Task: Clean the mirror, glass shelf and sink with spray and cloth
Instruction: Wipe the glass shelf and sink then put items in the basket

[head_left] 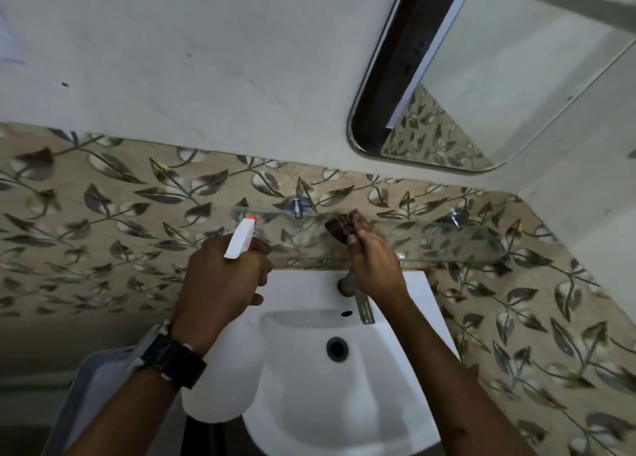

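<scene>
Leaf-patterned tiles (103,214) back a glass shelf (447,245) above the sink (309,369). Left hand (220,276): grip clenched on the spray bottle (220,380). Right hand (373,259): grip holding a dark object (339,226) at the shelf.

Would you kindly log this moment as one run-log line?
left hand: holds spray bottle | right hand: dark object on glass shelf | sink: untouched

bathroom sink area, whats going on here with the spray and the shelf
A person stands over a white ceramic sink. The left hand grips a white plastic spray bottle, its orange-tipped nozzle aimed toward the clear glass shelf on the leaf-patterned tiles. The right hand is at the shelf, fingers closed on a small dark object; what it is cannot be told. The rounded wall mirror hangs above to the right.
</scene>
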Tool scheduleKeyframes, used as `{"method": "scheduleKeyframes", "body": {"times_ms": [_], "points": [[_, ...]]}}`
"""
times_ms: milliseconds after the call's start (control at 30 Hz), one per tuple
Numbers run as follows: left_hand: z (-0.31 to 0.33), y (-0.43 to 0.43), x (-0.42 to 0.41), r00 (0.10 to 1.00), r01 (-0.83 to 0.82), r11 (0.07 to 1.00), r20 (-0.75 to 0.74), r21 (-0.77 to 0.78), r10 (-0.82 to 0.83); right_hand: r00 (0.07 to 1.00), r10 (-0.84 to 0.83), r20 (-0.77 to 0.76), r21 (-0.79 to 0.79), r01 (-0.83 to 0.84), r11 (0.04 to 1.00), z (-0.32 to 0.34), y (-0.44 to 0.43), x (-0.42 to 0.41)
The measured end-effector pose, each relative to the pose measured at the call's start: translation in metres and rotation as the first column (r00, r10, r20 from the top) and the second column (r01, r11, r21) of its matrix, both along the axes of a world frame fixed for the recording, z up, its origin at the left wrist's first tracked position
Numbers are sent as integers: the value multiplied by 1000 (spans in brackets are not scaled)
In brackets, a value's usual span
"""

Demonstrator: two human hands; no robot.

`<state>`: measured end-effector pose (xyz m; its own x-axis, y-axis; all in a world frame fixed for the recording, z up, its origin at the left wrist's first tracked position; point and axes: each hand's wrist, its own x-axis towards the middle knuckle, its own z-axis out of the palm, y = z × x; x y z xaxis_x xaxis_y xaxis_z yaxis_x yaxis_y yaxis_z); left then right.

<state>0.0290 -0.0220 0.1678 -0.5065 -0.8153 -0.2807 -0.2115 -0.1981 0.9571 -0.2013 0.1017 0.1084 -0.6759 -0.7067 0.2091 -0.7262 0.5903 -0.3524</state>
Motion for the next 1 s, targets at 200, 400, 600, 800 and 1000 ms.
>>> {"method": "scheduleKeyframes", "body": {"times_ms": [200,400,600,800,1000], "points": [[-4,-4,6,1000,-23,1000,-9,16,23,969,-239,59,3,239,971,9,-9,7],[-6,5,-7,999,26,1000,-26,7,-26,995,-92,45,14,92,996,8,-1,7],[-4,-8,-1,999,-17,1000,-44,18,18,994,-88,70,1,88,996,3,-31,36],[-8,-18,11,998,-49,999,-27,19,49,986,105,127,-39,-101,994,10,-9,21],[-12,-26,21,998,-56,998,-14,8,56,994,98,52,-20,-97,995,1,-53,52]]}}
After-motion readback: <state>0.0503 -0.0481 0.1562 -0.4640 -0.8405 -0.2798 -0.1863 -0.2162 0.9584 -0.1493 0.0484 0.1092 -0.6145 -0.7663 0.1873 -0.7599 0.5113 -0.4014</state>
